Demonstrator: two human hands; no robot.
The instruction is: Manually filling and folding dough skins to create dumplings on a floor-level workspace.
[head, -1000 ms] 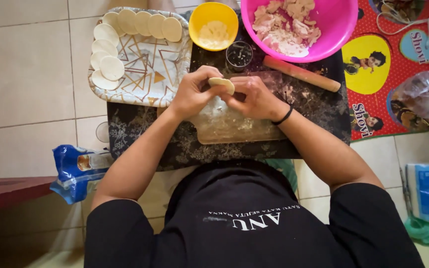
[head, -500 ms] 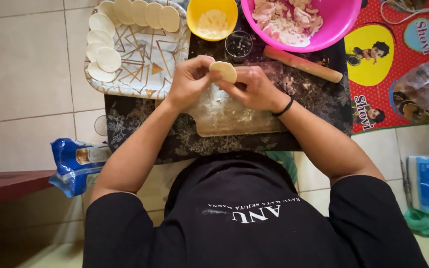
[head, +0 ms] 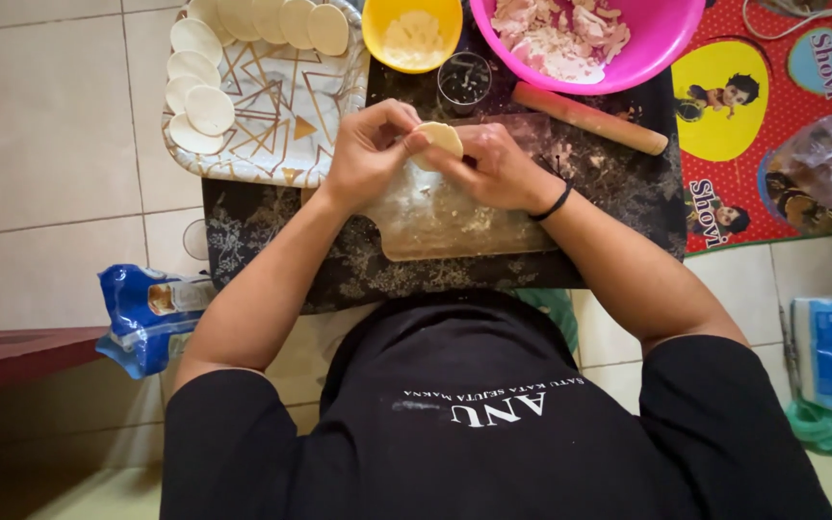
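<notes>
A home floor set up for cooking: pale floor tiles [head: 40, 144], a rolling pin [head: 589, 117], a pink bowl [head: 671, 39] of filling, a patterned tray [head: 281, 116] of dough rounds.

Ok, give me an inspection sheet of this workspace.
Surface: dark patterned mat on tiled floor; clear board smeared with flour.
Job's things: dough round; patterned tray edged with cut rounds; pink bowl of filling; yellow bowl; rolling pin; small glass.
Clutter: blue packet; clear bag.
Grips: left hand and right hand both pinch the dough round above the board.
Cables: white cord, top right.
Surroundings: red printed mat.
</notes>
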